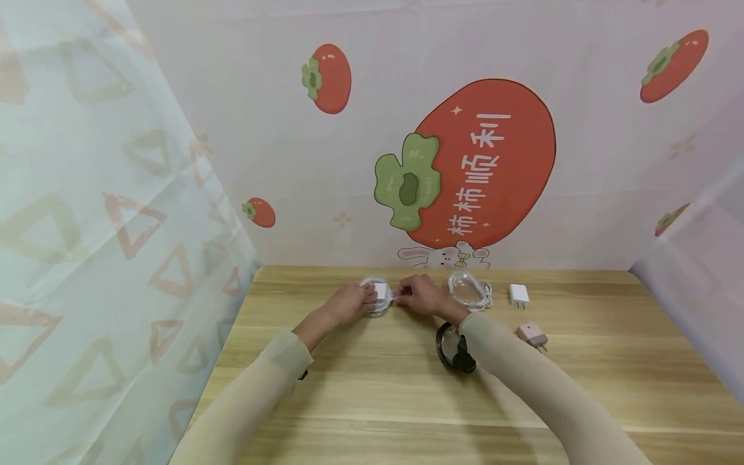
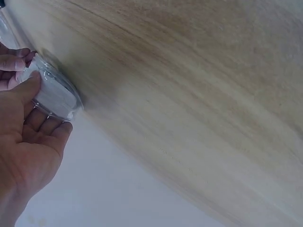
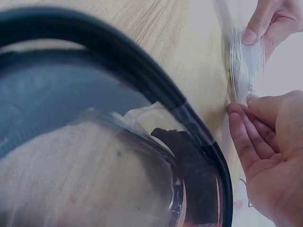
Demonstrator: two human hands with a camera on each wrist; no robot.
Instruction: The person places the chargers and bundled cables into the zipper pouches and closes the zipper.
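Both hands on small clear plastic packet (image 1: 378, 298), far table edge.
Left hand (image 1: 349, 303) grips its side; right hand (image 1: 420, 295) pinches the opposite end.

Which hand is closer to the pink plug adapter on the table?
Right. The right hand is nearer to the pink plug adapter; the left hand is farther away, holding the clear pouch.

Lying on the wooden tabletop (image 1: 360, 394): a coiled cable in clear wrap (image 1: 468, 289), a white charger (image 1: 519, 294), a pink plug (image 1: 532, 334).
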